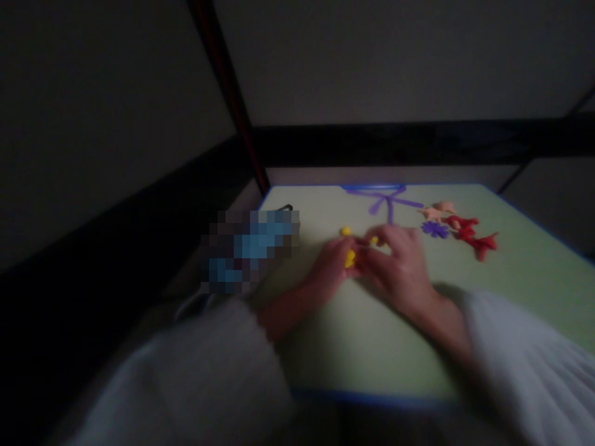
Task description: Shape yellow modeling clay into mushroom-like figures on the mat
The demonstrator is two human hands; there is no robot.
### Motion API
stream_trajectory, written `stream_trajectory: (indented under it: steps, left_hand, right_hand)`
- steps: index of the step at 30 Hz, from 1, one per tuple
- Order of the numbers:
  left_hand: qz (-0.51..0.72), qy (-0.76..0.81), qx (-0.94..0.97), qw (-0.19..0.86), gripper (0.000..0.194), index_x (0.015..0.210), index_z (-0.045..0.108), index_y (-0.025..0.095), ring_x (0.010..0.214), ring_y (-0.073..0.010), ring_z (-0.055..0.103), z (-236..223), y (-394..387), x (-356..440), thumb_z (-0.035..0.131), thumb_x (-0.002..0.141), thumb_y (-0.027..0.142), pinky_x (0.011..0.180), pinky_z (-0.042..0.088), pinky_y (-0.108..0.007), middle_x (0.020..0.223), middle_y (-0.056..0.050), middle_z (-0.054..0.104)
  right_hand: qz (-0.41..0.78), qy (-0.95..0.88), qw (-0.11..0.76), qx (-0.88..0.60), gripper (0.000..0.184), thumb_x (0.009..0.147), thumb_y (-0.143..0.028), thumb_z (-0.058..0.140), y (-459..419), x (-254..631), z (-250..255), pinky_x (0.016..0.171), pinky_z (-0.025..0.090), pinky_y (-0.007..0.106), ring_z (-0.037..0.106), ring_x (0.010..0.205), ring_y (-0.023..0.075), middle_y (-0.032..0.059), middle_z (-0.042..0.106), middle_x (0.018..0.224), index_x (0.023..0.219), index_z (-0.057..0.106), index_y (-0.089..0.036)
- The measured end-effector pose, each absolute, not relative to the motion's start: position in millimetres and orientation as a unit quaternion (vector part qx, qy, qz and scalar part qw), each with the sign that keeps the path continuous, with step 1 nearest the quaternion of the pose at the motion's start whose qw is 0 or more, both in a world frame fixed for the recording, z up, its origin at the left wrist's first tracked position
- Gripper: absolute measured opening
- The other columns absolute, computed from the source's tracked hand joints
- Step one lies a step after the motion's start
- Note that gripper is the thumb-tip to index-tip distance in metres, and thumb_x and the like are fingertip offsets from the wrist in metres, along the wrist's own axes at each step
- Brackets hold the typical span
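Note:
Both my hands meet over a pale green board [372,347] with a blue rim. My left hand [328,266] and my right hand [395,263] have their fingers pinched together on a small lump of yellow clay [349,257]. Another yellow bit [345,231] lies just beyond my left fingers. The picture is dim and blurred, and my fingertips are partly hidden.
On the board's far side lie a purple clay bow shape [385,201], a purple flower [435,229], red clay pieces [469,232] and a peach piece [437,210]. A pixelated blue object [251,248] sits at the board's left edge. Dark walls and a dark pole [232,99] stand behind.

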State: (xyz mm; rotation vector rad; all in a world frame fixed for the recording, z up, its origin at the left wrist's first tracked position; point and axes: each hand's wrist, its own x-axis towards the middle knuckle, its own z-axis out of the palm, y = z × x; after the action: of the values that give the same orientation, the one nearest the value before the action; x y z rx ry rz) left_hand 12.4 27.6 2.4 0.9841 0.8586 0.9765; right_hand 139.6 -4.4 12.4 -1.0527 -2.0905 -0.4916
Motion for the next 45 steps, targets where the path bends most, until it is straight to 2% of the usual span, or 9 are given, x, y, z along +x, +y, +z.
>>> stream_trajectory:
  steps: [5,9,14,17,31,38,41,45]
  left_hand:
    - [0.449,0.381,0.436,0.681,0.017,0.088,0.057,0.015,0.076,-0.014,0.058,4.4,24.2,9.9,0.046,0.083,0.028,0.059,0.05,-0.022,0.088,-0.006,0.059]
    - [0.452,0.381,0.46,0.662,0.018,0.088,0.058,0.017,0.075,-0.014,0.059,3.9,25.7,9.0,0.049,0.08,0.031,0.058,0.051,-0.023,0.091,-0.005,0.059]
    - [0.447,0.379,0.488,0.646,0.019,0.085,0.056,0.018,0.074,-0.0143,0.059,0.3,29.8,7.4,0.049,0.08,0.035,0.058,0.051,-0.024,0.086,-0.004,0.059]
    - [0.448,0.381,0.504,0.633,0.019,0.086,0.056,0.018,0.074,-0.0146,0.058,-2.2,31.0,7.5,0.047,0.08,0.035,0.057,0.05,-0.023,0.085,-0.004,0.059]
    - [0.447,0.419,0.518,0.597,0.017,0.083,0.059,0.018,0.073,-0.0144,0.056,-2.6,31.3,9.3,0.048,0.077,0.029,0.057,0.046,-0.021,0.078,-0.002,0.059]
    - [0.45,0.411,0.534,0.586,0.016,0.082,0.057,0.017,0.072,-0.014,0.056,0.3,32.2,7.4,0.045,0.077,0.027,0.055,0.047,-0.021,0.078,-0.003,0.056]
    - [0.452,0.404,0.531,0.592,0.014,0.079,0.057,0.017,0.071,-0.0139,0.054,-0.4,32.8,7.5,0.046,0.076,0.025,0.056,0.049,-0.021,0.074,-0.002,0.054]
    - [0.462,0.397,0.517,0.601,0.017,0.082,0.057,0.017,0.07,-0.0141,0.055,1.6,31.7,8.9,0.047,0.077,0.029,0.053,0.05,-0.022,0.076,-0.002,0.055]
  right_hand:
    - [-0.137,-0.805,0.386,-0.429,0.014,0.085,-0.023,0.056,-3.6,140.9,11.1,0.069,0.031,0.035,0.051,0.081,0.0207,0.0071,0.06,0.091,0.081,0.068,-0.019]
    - [-0.074,-0.785,0.414,-0.455,0.014,0.084,-0.027,0.057,-1.6,140.9,9.9,0.071,0.035,0.036,0.051,0.08,0.0201,0.0066,0.059,0.093,0.087,0.07,-0.02]
    - [-0.017,-0.771,0.45,-0.449,0.015,0.083,-0.024,0.057,-2.3,137.1,10.7,0.071,0.038,0.036,0.053,0.082,0.0207,0.0063,0.059,0.091,0.077,0.07,-0.021]
    - [-0.046,-0.777,0.446,-0.442,0.017,0.083,-0.024,0.057,-4.5,135.7,11.1,0.071,0.038,0.036,0.054,0.083,0.0208,0.0061,0.06,0.089,0.072,0.069,-0.02]
    - [-0.157,-0.81,0.407,-0.393,0.016,0.084,-0.019,0.057,-8.3,138.0,13.9,0.072,0.032,0.035,0.053,0.081,0.0191,0.0053,0.064,0.091,0.07,0.065,-0.019]
    - [-0.207,-0.808,0.387,-0.392,0.011,0.085,-0.024,0.058,-6.5,139.9,16.4,0.071,0.031,0.034,0.052,0.082,0.0199,0.006,0.064,0.09,0.089,0.068,-0.02]
    - [-0.241,-0.814,0.386,-0.361,0.013,0.087,-0.022,0.056,-5.2,140.4,16.3,0.072,0.031,0.035,0.051,0.08,0.0194,0.0055,0.065,0.088,0.087,0.068,-0.019]
    - [-0.213,-0.81,0.408,-0.363,0.012,0.086,-0.023,0.057,-4.1,140.7,14.2,0.07,0.031,0.034,0.052,0.079,0.0199,0.0069,0.065,0.088,0.083,0.068,-0.018]
